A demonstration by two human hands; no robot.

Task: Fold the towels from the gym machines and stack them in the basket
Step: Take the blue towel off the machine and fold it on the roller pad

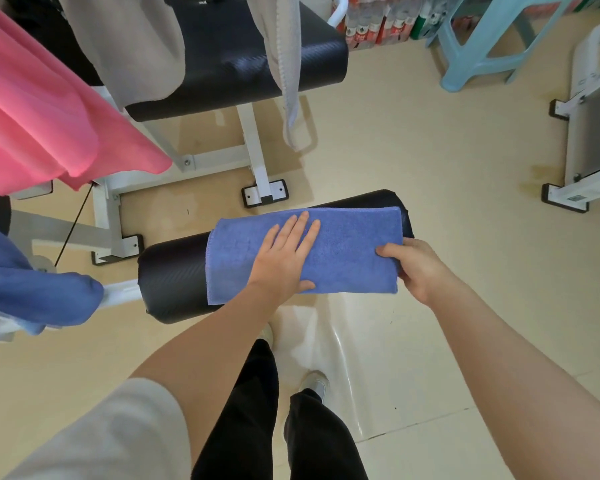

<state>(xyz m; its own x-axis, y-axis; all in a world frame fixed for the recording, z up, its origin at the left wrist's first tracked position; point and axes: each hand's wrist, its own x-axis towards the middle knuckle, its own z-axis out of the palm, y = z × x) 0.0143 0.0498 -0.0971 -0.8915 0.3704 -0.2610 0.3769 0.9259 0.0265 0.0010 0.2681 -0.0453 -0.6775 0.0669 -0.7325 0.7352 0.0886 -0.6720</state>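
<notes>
Blue towel (343, 251) on black pad (174, 275): left hand (284, 258) flat on top, fingers (300, 226) straight, slightly apart; right hand (413, 268) fingers (388, 252) pinching its right edge.

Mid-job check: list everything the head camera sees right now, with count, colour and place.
folded towel: 1, blue-violet, flat on the black pad
black pad: 1, under that towel
pink towel: 1, draped far left
beige towels: 2, hanging over the black bench
black bench: 1, white frame, top centre
dark blue towel: 1, lower left on white frame
stool: 1, light blue plastic, top right
basket: none in view
left hand: flat, pressing the folded towel
right hand: grips the towel's right end
</notes>
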